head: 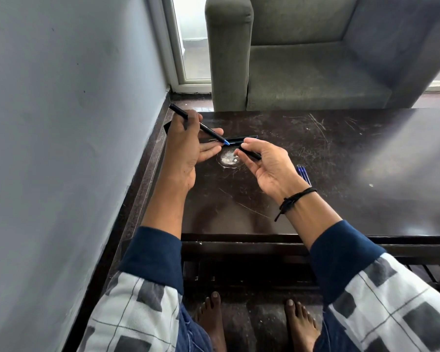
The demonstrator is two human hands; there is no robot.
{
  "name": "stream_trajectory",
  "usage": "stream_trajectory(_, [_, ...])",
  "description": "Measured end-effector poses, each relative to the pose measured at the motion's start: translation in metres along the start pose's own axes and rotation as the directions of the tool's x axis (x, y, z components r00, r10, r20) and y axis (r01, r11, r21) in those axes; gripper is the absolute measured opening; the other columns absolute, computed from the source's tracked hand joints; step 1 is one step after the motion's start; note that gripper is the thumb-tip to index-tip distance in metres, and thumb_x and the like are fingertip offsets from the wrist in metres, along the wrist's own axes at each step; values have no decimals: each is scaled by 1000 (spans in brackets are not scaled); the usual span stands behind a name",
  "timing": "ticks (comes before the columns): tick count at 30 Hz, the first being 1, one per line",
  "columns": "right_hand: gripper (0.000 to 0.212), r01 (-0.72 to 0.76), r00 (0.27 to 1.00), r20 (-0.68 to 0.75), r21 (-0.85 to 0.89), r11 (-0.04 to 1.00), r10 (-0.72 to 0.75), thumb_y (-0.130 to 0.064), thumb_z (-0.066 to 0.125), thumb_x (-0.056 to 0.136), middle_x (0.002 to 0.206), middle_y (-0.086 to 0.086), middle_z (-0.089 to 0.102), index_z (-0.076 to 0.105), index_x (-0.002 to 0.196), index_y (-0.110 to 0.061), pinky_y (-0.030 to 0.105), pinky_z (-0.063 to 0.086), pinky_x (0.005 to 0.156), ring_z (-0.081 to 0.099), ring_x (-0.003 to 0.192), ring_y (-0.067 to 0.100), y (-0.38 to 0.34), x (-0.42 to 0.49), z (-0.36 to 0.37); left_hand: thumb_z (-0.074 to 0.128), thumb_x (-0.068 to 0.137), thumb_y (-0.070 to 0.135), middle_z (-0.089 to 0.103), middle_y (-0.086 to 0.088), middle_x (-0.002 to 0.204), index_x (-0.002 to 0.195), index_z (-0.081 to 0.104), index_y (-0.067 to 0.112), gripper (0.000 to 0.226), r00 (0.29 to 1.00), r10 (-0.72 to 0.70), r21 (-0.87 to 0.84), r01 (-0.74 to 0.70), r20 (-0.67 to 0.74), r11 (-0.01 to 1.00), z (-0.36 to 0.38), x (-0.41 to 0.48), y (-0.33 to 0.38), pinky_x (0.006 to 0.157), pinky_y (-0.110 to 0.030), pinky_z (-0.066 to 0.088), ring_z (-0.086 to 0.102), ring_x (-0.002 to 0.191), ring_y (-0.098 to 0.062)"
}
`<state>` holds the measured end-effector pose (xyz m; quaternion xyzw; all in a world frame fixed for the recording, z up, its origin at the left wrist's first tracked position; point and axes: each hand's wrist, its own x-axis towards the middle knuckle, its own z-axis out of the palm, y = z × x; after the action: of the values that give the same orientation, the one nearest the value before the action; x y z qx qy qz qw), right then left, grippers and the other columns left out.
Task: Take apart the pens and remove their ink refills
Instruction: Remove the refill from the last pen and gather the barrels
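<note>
Two hands hover above your dark table (341,153): your left hand (188,148) grips a black pen (208,129), your right hand (267,166) pinches its cap (250,153). Blue refills (304,174) lie just right.

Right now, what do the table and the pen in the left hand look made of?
Table: dark wood or veneer, glossy; it shows reflections, pale scratches and a worn white spot. Pen: likely matte black plastic with a blue tip; too small to be sure.
</note>
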<state>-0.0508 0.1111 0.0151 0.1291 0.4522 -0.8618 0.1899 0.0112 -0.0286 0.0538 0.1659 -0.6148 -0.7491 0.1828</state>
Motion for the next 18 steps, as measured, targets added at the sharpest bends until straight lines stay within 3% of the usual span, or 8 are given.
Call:
stream_trajectory(7, [16,-19,997,69,-102,995,26,12,68,83,96,18,73,74,98,9,24,62,71,73,86,26,0,-5,0,35,110,34,74,-17,105,112,44,15,21,1000,-16,-13,16,-3,1000,1,-2,3,74,-36,64,78,82,-27])
stream_trajectory(10, [19,-5,994,108,-227,974,30,9,64,84,91,15,74,76,99,7,24,62,73,71,80,20,0,-5,0,35,110,34,76,-12,97,111,44,15,21,1000,-26,-27,26,-7,999,1,-2,3,75,-37,64,78,80,-27])
stream_trajectory(13, [18,-13,988,141,-337,941,64,5,63,85,86,13,75,76,98,4,21,57,66,69,70,14,2,-5,-1,34,110,35,76,-11,93,111,44,16,21,1000,-31,-18,31,-6,999,0,-2,3,74,-35,64,78,79,-28])
stream_trajectory(18, [13,-32,985,149,-355,934,90,4,68,87,80,9,73,76,98,4,19,55,61,63,60,9,5,-4,1,34,110,35,77,-13,95,106,44,18,20,999,-32,18,32,8,999,0,-3,3,76,-37,64,78,78,-30])
